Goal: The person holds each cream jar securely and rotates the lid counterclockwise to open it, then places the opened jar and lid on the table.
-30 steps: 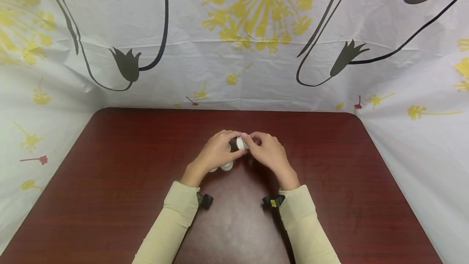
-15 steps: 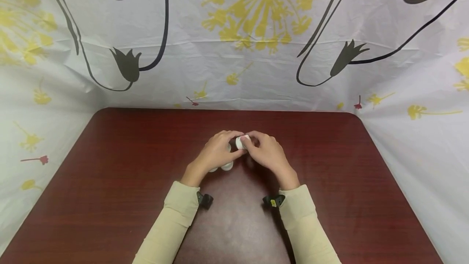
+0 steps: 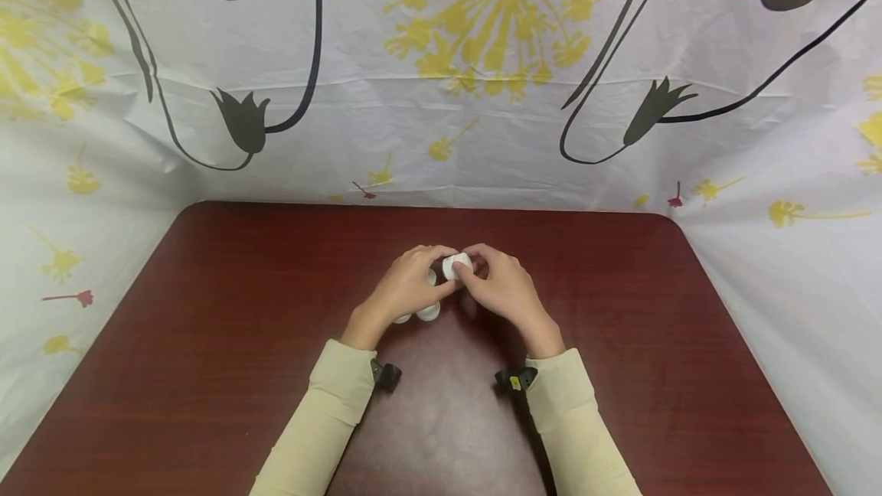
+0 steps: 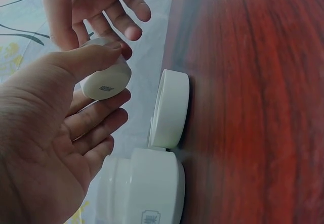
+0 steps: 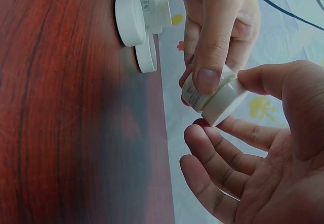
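Observation:
Both hands hold a small white cosmetic jar (image 3: 453, 266) above the table. My left hand (image 3: 406, 282) pinches the body (image 5: 191, 95), its thumb lying across the printed side in the right wrist view. My right hand (image 3: 508, 286) has thumb and fingertips at the wide, smooth white lid (image 5: 225, 104), which sits at the end of the body. In the left wrist view, small print shows on the jar's base (image 4: 105, 86). Below my left hand, a white jar (image 4: 154, 186) with a bare neck stands beside a loose white lid (image 4: 174, 108).
A second loose lid (image 5: 147, 54) lies close to the others in the right wrist view. The dark red wooden table (image 3: 620, 312) spreads out around the hands. A white patterned sheet (image 3: 441, 121) hangs behind it and along both sides.
The held jar has turned a little between the fingers, and more of its white surface shows. The right fingers have shifted slightly on it; both arms stay nearly in place.

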{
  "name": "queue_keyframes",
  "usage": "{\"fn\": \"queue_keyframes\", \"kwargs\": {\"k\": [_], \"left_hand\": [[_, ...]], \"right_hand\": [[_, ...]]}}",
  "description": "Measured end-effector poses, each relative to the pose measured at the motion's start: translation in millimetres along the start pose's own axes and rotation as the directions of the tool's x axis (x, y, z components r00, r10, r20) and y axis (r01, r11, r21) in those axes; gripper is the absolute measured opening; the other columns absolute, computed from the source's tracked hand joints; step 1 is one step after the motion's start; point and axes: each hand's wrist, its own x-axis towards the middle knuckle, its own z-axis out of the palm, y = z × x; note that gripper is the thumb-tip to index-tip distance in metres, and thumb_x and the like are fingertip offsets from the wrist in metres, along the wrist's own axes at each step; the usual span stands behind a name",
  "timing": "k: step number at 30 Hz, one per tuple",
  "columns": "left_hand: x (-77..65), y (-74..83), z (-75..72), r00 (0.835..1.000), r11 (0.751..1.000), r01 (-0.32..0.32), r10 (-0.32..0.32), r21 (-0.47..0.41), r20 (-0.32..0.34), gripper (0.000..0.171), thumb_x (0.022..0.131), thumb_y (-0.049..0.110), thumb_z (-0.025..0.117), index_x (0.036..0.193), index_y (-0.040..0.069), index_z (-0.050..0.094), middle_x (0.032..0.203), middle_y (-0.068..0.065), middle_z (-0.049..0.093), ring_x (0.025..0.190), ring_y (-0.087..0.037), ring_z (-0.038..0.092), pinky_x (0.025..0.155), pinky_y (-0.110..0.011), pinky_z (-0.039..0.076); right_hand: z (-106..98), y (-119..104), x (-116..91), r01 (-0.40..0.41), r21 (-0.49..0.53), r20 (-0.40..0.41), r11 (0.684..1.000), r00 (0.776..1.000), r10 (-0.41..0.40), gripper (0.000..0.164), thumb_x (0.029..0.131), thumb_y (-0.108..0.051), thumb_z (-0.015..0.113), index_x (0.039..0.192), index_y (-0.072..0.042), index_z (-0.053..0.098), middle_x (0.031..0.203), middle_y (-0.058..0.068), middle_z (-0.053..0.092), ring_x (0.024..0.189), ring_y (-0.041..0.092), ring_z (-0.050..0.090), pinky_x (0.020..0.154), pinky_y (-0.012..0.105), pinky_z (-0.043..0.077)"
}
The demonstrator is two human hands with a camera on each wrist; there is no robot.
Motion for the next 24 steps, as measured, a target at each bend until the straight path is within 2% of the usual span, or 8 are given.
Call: {"fn": "queue_keyframes", "kwargs": {"k": [6, 14, 19, 24], "left_hand": [[0.4, -0.9, 0.4, 1.0, 1.0, 0.0, 0.0, 0.009, -0.009, 0.047, 0.094, 0.032, 0.08, 0.137, 0.016, 0.069, 0.129, -0.004, 0.075, 0.123, -0.029, 0.068, 0.101, -0.047, 0.055], [2.3, -2.0, 1.5, 1.0, 1.0, 0.005, -0.005, 0.012, -0.008, 0.047, 0.093, 0.033, 0.081, 0.136, 0.016, 0.07, 0.123, -0.005, 0.075, 0.109, -0.026, 0.068, 0.092, -0.043, 0.056], [0.3, -0.6, -0.4, 0.999, 0.999, 0.038, -0.038, -0.023, 0.008, 0.047, 0.094, 0.034, 0.081, 0.136, 0.016, 0.068, 0.122, -0.005, 0.075, 0.112, -0.026, 0.068, 0.093, -0.043, 0.056], [-2.4, -2.1, -4.6, 0.998, 0.997, 0.068, -0.068, -0.046, -0.007, 0.046, 0.093, 0.035, 0.082, 0.133, 0.019, 0.069, 0.122, -0.003, 0.074, 0.113, -0.023, 0.067, 0.095, -0.043, 0.055]], "right_hand": [[-1.0, -0.7, -1.3, 0.012, 0.012, 0.014, 1.0, 1.0, -0.012, 0.039, 0.102, -0.041, 0.066, 0.133, -0.018, 0.069, 0.096, 0.003, 0.076, 0.085, 0.016, 0.07, 0.075, 0.036, 0.052], [-4.3, 0.9, -2.3, 0.035, 0.037, 0.019, 0.999, 0.999, -0.035, 0.04, 0.103, -0.037, 0.067, 0.136, -0.016, 0.068, 0.102, 0.004, 0.076, 0.085, 0.016, 0.07, 0.073, 0.035, 0.052], [-4.7, 1.6, -3.8, 0.037, 0.042, 0.003, 0.998, 0.999, -0.037, 0.038, 0.103, -0.038, 0.067, 0.134, -0.016, 0.068, 0.105, 0.005, 0.077, 0.088, 0.016, 0.072, 0.076, 0.037, 0.055], [-4.9, -0.2, -2.0, 0.031, 0.037, -0.022, 0.999, 0.999, -0.03, 0.037, 0.101, -0.042, 0.07, 0.127, -0.016, 0.069, 0.102, 0.003, 0.076, 0.088, 0.016, 0.071, 0.076, 0.035, 0.052]]}}
